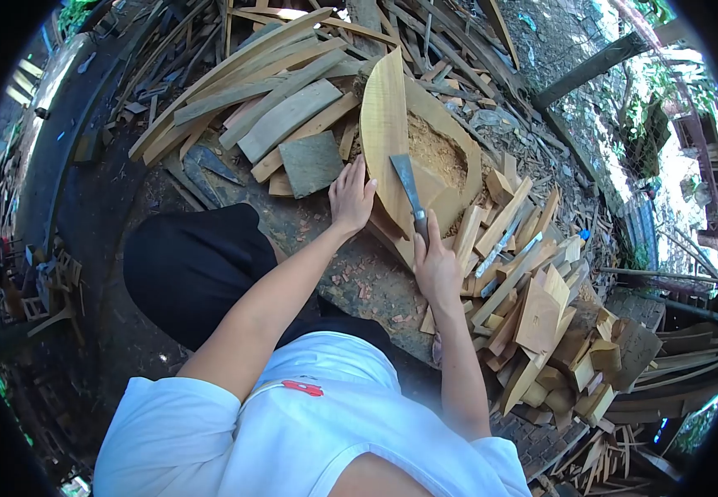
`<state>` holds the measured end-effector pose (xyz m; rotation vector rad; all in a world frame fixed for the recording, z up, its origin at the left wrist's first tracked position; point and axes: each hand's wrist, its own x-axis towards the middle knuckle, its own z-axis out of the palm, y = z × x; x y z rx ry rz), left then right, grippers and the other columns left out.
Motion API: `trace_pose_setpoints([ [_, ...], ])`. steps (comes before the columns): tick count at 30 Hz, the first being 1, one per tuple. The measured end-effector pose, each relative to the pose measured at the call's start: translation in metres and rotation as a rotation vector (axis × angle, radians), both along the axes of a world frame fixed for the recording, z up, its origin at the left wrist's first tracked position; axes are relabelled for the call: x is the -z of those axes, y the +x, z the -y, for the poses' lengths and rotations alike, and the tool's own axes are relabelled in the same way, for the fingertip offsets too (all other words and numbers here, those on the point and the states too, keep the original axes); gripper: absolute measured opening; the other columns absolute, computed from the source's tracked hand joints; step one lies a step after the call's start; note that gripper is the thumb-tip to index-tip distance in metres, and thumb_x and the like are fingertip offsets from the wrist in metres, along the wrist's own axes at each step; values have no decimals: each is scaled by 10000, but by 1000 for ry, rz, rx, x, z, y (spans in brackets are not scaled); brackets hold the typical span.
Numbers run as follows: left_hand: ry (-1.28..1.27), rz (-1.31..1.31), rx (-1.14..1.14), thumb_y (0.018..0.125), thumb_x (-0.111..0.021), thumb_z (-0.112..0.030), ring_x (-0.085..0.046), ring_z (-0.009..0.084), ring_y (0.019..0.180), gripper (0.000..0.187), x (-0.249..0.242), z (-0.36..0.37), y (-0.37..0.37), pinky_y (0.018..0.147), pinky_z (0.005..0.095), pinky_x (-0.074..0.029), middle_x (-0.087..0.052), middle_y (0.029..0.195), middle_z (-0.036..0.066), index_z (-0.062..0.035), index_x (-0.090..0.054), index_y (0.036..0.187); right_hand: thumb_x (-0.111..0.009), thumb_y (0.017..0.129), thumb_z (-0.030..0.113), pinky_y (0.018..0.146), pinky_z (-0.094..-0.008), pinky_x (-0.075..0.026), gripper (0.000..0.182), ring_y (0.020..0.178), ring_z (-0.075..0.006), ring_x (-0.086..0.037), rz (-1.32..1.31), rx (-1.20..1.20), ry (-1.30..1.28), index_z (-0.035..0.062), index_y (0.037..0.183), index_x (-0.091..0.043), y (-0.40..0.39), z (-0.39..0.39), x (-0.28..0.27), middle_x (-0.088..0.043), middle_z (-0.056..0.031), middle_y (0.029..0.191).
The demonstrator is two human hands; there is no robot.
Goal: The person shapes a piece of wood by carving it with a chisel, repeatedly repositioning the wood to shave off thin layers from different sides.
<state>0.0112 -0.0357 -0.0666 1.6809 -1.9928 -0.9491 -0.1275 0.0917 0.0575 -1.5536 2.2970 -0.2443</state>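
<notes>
A pale, curved wooden board with a pointed top [384,124] stands tilted in front of me. My left hand [352,197] rests against its lower left edge, with the fingers stretched upward. In my right hand [437,267] is the handle of a flat metal scraper-like tool [408,184], its wide blade pointing up and lying over the board's right edge. Behind the board is a larger wooden piece [467,178] with wood shavings [433,149] on it. A square, greyish wood block [311,164] lies just left of my left hand.
Long curved planks [251,74] are stacked at the upper left. Many cut wood offcuts [541,311] are heaped to the right. A dark flat metal piece [206,172] lies on the left, and small chips dot the surface near my knees.
</notes>
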Motion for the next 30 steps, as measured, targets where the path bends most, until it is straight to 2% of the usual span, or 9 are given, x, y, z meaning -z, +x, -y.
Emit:
trace_pose_setpoints([
  [2, -14, 0, -17, 989, -376, -375, -206, 243, 1438, 618, 3, -2, -3, 1150, 471, -140, -253, 1565, 59, -99, -213, 1517, -495, 965, 334, 539, -500, -505, 545, 597, -406, -646, -34, -23, 29, 182, 1464, -338, 4, -26, -13, -639, -221, 650],
  [4, -25, 5, -23, 990, -372, -367, -202, 242, 1439, 613, 5, -5, -4, 1149, 469, -141, -250, 1567, 59, -96, -214, 1516, -439, 986, 392, 601, -532, -504, 523, 694, -451, -650, 10, 53, 260, 228, 1470, -326, 9, -40, -34, -650, -260, 727],
  [10, -72, 12, -15, 994, -360, -351, -194, 245, 1439, 607, 5, -6, -3, 1149, 465, -135, -250, 1565, 63, -87, -205, 1518, -423, 989, 398, 631, -515, -512, 515, 718, -446, -655, -22, 35, 102, 221, 1464, -336, -3, 47, -4, -663, -256, 775],
  [13, -56, -1, -4, 996, -359, -353, -202, 246, 1434, 605, 0, -6, -3, 1148, 464, -137, -251, 1564, 66, -80, -210, 1515, -428, 991, 385, 636, -517, -509, 503, 718, -448, -653, -44, 22, 34, 209, 1456, -350, -3, 62, 4, -664, -252, 781],
  [18, -94, 13, -15, 996, -365, -344, -220, 251, 1423, 599, 4, -7, -4, 1148, 462, -135, -262, 1558, 74, -57, -229, 1505, -445, 994, 332, 639, -520, -510, 502, 725, -452, -652, 65, 38, 153, 185, 1460, -331, 5, -17, -11, -658, -263, 789],
  [21, -118, 12, -26, 996, -370, -334, -220, 254, 1422, 594, 7, -10, -7, 1148, 460, -136, -271, 1552, 79, -52, -236, 1501, -444, 995, 330, 631, -523, -511, 508, 728, -456, -651, 36, 56, 233, 187, 1466, -320, 10, -23, -27, -656, -269, 791],
  [24, -134, 4, -17, 995, -377, -330, -219, 254, 1422, 593, 8, -7, -6, 1146, 461, -140, -275, 1549, 81, -51, -238, 1499, -431, 994, 358, 632, -535, -511, 515, 724, -463, -647, 35, 20, 96, 187, 1467, -318, -2, 29, -1, -655, -274, 781],
  [27, -110, 9, -14, 993, -386, -328, -218, 252, 1423, 595, 4, -9, -4, 1144, 462, -143, -279, 1547, 84, -51, -238, 1498, -408, 988, 403, 702, -557, -506, 532, 791, -478, -645, 7, 17, 53, 184, 1465, -320, -8, 107, 13, -659, -293, 839],
  [30, -88, 4, 1, 990, -395, -323, -220, 250, 1422, 600, -2, -5, -3, 1142, 466, -145, -276, 1548, 87, -48, -235, 1499, -404, 985, 416, 740, -565, -501, 535, 838, -483, -642, 10, 38, 21, 187, 1462, -325, -7, 133, 20, -658, -302, 879],
])
